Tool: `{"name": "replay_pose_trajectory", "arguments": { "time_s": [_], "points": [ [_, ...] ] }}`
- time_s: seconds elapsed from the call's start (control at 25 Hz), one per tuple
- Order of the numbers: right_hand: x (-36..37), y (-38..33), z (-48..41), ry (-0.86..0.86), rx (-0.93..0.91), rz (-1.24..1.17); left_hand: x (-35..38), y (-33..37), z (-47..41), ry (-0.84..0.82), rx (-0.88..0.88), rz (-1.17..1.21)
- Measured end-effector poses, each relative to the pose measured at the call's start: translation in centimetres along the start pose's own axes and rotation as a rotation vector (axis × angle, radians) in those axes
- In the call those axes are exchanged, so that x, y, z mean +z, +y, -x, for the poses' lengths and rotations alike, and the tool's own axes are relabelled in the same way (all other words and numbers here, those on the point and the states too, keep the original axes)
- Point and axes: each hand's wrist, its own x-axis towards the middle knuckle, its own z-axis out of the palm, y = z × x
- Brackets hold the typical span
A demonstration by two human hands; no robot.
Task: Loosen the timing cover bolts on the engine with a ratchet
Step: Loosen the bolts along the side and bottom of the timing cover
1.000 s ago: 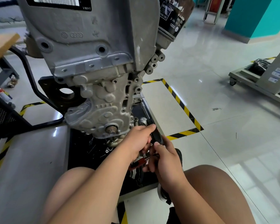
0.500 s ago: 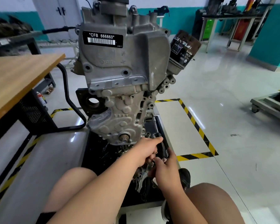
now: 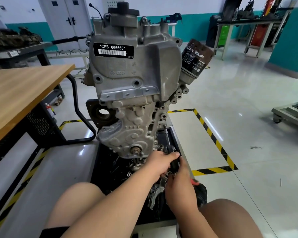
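Both the left hand point(image 3: 159, 163) and right hand point(image 3: 180, 184) curl their fingers round the ratchet point(image 3: 175, 164), low beside the engine point(image 3: 136, 83).

Both bare forearms reached forward and down between the raised knees. The left hand point(image 3: 159, 163) curled its fingers over the black-handled ratchet point(image 3: 174, 164), knuckles up. The right hand point(image 3: 180, 182), touching the left from below, gripped the same handle, thumb pointing upward.

Glossy floor point(image 3: 248, 93), teal walls point(image 3: 289, 40), wooden bench point(image 3: 21, 93).
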Motion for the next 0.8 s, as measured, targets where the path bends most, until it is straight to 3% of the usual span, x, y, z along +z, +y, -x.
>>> {"name": "replay_pose_trajectory", "arguments": {
  "time_s": [0.08,0.24,0.4,0.52,0.6,0.72,0.8],
  "points": [
    [0.1,0.0,-0.1,0.050,-0.036,-0.020,0.3,0.1,0.1,0.025,0.010,-0.011],
    [0.1,-0.2,-0.5,0.012,0.012,-0.279,0.1,0.2,0.2,-0.015,-0.012,-0.025],
    [0.1,-0.6,-0.9,-0.190,0.252,-0.904,-0.9,-0.4,0.0,-0.122,-0.016,0.044],
    [-0.7,-1.0,-0.9,-0.277,0.305,-1.132,-1.2,-0.4,-0.1,-0.150,0.006,0.069],
    [-0.7,-1.1,-0.5,-0.247,0.267,-0.983,-1.1,-0.3,0.1,-0.119,0.027,0.047],
    [-0.3,-0.7,0.1,-0.031,0.045,-0.230,-0.4,0.0,0.4,-0.042,0.038,-0.019],
    [-0.1,-0.3,0.1,0.029,-0.034,-0.068,0.0,0.2,0.6,-0.006,0.036,-0.043]
  ]
}}
